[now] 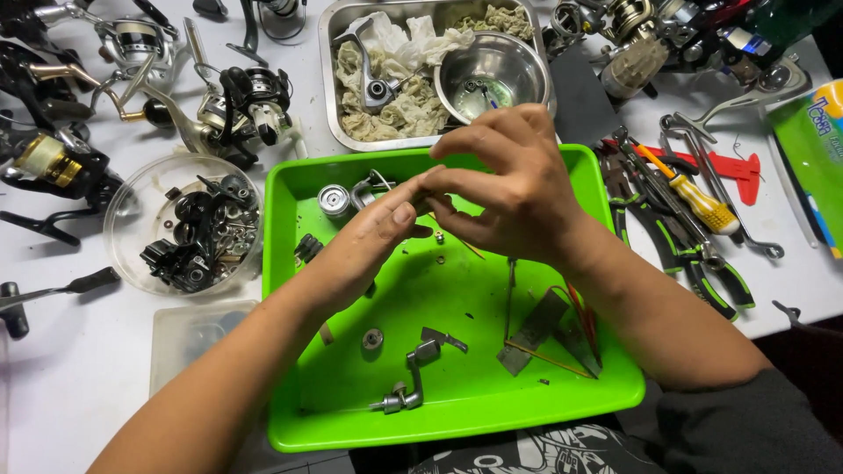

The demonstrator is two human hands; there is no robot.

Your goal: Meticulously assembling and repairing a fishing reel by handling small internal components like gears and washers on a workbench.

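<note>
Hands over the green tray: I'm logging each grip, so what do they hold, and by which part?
Cannot be told: left hand and right hand pinch fingertips together above the green tray, hiding whatever's between.

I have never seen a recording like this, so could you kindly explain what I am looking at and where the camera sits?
The one picture comes from a camera worn on a person's head, looking down at their own bare hands. The left hand and right hand meet fingertip to fingertip over a green tray; whatever they pinch is too small to tell. In the tray lie a crank handle and small metal parts. Around it are fishing reels, a clear bowl of parts, a steel pan with rags and hand tools.
</note>
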